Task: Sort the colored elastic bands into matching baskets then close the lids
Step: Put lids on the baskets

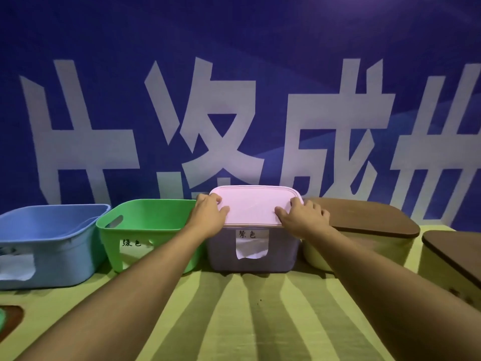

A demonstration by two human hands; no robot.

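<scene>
- Far left of frame: the blue basket (pixel 49 246) stands without a lid on the tabletop (pixel 260 308). I cannot tell what it holds.
- Left of centre: the green basket (pixel 145 230) also stands uncovered, touching or just beside the blue one; its contents are not visible to me.
- Centre: the purple basket (pixel 253 252) carries the pink lid (pixel 253 207). The lid's long axis runs left to right across the frame, square to my forearms.
- My left hand (pixel 208 214) rests on the lid's left end, fingers laid over the top and edge, pressing rather than clutching.
- My right hand (pixel 302 217) sits on the lid's right end in the same spread, pressing posture. Both hands are equally near, one at each end of the long axis.
- Judgement: the lid appears seated; the green basket lies immediately left of my left hand, so that hand is nearer for the next closure.
- Right of frame: two cream baskets under brown lids (pixel 364 214) are already covered.
</scene>
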